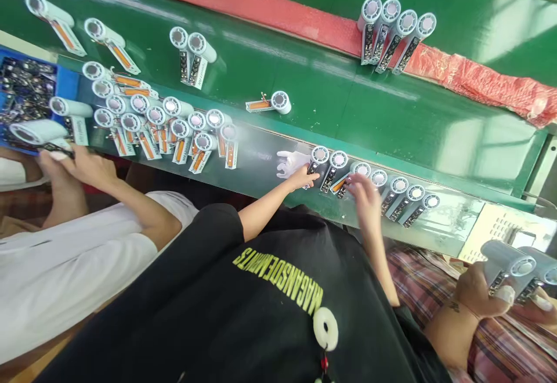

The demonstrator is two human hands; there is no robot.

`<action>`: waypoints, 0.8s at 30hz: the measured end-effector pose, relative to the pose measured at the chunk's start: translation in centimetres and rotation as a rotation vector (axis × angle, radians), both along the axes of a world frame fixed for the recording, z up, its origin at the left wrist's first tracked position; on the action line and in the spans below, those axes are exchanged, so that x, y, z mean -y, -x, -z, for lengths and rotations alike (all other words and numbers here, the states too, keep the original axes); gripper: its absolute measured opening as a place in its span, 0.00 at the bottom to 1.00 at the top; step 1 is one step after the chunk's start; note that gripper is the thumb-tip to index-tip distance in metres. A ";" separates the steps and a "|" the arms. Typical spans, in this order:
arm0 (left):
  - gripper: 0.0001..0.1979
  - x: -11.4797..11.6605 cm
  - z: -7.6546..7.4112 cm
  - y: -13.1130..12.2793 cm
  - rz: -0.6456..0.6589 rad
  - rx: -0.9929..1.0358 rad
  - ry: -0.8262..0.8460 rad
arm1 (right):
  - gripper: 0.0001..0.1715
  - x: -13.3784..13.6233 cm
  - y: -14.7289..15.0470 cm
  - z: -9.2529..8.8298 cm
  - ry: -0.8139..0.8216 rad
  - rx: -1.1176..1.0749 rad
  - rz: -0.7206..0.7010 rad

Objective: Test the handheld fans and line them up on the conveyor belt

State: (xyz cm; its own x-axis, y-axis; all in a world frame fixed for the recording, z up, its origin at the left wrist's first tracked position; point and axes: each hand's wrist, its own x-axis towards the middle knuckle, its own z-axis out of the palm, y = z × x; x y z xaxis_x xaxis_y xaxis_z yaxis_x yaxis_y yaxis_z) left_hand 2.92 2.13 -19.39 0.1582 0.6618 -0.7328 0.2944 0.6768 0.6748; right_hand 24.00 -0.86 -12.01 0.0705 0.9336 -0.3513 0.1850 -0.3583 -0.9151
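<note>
Your left hand is at the leftmost fan-like unit of a short row along the near edge of the surface. That grip is closed around the lower end of its handle, thumb and fingers drawn together, with the round head clear beyond them. A white glove lies just beside it.

Your right hand is at the third round-headed unit, its fingers half bent by an orange-striped handle. They blur there, so you cannot tell whether this grip pinches the handle or only touches it.

Each unit looks light and stiff, probably hollow plastic, and the smooth barrel could slip under dry fingers. The bare circuit board along the second unit's handle seems the fragile part; better to hold such a unit by the barrel or the handle's edges, without pressing on components.
</note>
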 end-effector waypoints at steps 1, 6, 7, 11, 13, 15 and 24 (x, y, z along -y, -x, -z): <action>0.19 0.1 0.1 0.0 -0.021 0.017 0.002 | 0.22 0.2 1.3 1.1 0.028 0.034 -0.007; 0.19 1.0 0.6 0.0 -0.103 0.168 -0.013 | 0.36 0.8 6.5 4.8 0.125 0.258 -0.006; 0.20 1.1 0.7 0.0 -0.116 0.196 -0.015 | 0.38 0.6 7.2 5.0 0.130 0.300 -0.012; 0.24 1.4 1.2 -0.2 -0.157 0.253 -0.015 | 0.40 -1.0 8.9 5.1 0.161 0.451 -0.006; 0.23 1.4 1.3 -0.4 -0.168 0.265 -0.012 | 0.39 -1.9 9.4 5.0 0.203 0.487 0.018; 0.22 1.4 1.3 -0.6 -0.170 0.274 -0.009 | 0.36 -2.7 9.5 5.0 0.248 0.479 0.047; 0.18 1.0 -1.5 1.1 -0.200 0.400 0.015 | 0.15 0.1 6.8 2.4 0.393 -0.073 0.107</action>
State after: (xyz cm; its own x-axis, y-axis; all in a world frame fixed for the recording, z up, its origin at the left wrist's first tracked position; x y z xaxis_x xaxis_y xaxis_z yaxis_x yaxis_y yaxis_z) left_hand 1.87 1.11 -17.85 0.3010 0.6977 -0.6501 -0.1254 0.7048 0.6983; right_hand 17.23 -0.92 -14.45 0.1219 0.7163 -0.6871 0.0675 -0.6966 -0.7143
